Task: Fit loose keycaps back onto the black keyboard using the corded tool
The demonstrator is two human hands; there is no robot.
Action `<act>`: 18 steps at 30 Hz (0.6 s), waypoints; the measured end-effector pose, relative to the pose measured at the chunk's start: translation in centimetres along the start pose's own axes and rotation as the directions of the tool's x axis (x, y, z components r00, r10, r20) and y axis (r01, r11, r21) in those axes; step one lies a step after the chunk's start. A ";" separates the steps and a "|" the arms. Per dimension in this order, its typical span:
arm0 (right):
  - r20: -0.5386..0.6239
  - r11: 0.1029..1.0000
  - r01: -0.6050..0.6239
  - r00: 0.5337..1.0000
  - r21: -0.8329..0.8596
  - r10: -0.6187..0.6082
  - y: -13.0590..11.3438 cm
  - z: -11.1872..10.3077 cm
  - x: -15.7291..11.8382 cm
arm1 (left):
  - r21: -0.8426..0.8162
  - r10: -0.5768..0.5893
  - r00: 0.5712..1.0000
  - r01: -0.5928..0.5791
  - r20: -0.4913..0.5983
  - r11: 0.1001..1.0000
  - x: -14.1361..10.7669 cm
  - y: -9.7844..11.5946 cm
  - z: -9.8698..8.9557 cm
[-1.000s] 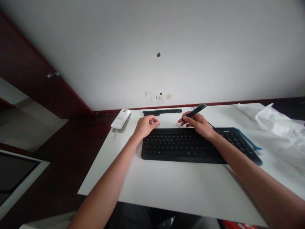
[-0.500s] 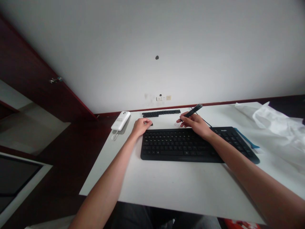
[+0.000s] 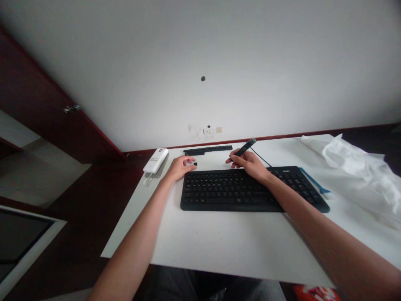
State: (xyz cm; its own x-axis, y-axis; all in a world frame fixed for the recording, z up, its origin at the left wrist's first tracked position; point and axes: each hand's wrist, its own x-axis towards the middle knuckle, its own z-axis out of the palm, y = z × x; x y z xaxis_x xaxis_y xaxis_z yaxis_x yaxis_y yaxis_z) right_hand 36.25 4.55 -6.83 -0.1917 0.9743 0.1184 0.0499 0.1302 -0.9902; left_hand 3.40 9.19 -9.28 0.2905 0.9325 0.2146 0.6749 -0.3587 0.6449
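Across the white table lies a black keyboard (image 3: 225,200), its long side toward me. My left hand (image 3: 181,168) rests just beyond its far left corner, thumb and fingers apart. Right at those fingertips sits a small black keycap (image 3: 195,164) on the tabletop. Above the keyboard's far edge, my right hand (image 3: 250,164) grips a black-handled keycap puller (image 3: 245,147), tilted, with thin pale wire at its lower end. Behind the hands are rows of black keycaps (image 3: 208,149). My right forearm hides part of the keyboard.
A white power bank (image 3: 156,161) with a short cable is on the left of the table (image 3: 188,238). To the right are a blue brush-like tool (image 3: 315,181) and a crumpled white sheet (image 3: 351,167). The keyboard cable (image 3: 261,156) runs toward the wall.
My left fingers have parted from the keycap, which stays on the table. My right hand still holds the puller in much the same place. The whole view has shifted slightly.
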 end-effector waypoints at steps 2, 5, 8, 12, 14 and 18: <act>0.004 1.000 0.015 1.000 0.000 -0.015 0.1 -0.1 0.0 | 0.032 -0.008 1.000 0.009 -0.005 0.999 0.0 0.2 0.2; -0.006 1.000 0.022 1.000 0.008 -0.022 0.3 -0.2 0.1 | 0.067 -0.024 1.000 0.024 -0.005 0.997 0.2 0.7 0.4; -0.004 0.999 0.032 0.999 0.012 -0.032 0.5 -0.4 0.2 | 0.092 -0.007 1.000 0.005 0.019 0.996 0.6 1.3 0.8; 0.009 0.998 0.056 0.998 -0.001 -0.056 0.7 -0.5 0.3 | 0.175 0.008 1.000 -0.013 0.029 0.984 1.7 2.6 1.6; -0.005 0.998 0.054 0.999 0.014 -0.054 0.7 -0.6 0.4 | 0.231 0.035 0.999 -0.040 0.028 0.972 2.4 3.4 2.1; -0.042 0.998 0.034 0.999 0.056 -0.031 0.7 -0.7 0.3 | 0.338 0.090 0.996 -0.095 0.031 0.936 4.0 4.6 3.0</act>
State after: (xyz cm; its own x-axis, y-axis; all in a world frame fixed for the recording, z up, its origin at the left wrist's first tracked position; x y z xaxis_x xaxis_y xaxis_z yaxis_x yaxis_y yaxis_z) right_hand 36.90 5.09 -7.41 -0.1518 0.9766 0.1525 -0.0120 0.1524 -0.9882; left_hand 9.74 11.09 -7.66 0.3704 0.8949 0.2490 0.8338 -0.4384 0.3354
